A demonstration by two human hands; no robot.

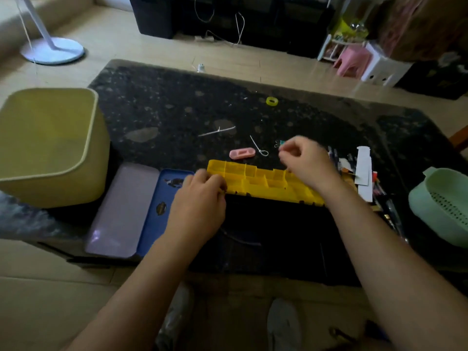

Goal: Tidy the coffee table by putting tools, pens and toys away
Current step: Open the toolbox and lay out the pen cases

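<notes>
Dark table [164, 102] bearing yellow compartment tray [263, 182], left grip [200, 198] apparently curled round tray's left end, right grip [306, 160] over tray's right half, fingers curled, cannot tell whether it holds anything.

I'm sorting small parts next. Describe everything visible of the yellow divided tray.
The yellow tray looks like hard plastic: long, shallow, split by thin walls into many small compartments. It borders a black box at its far edge, on the table. The left hand grips its left end; the right hand reaches over its right end.
</notes>
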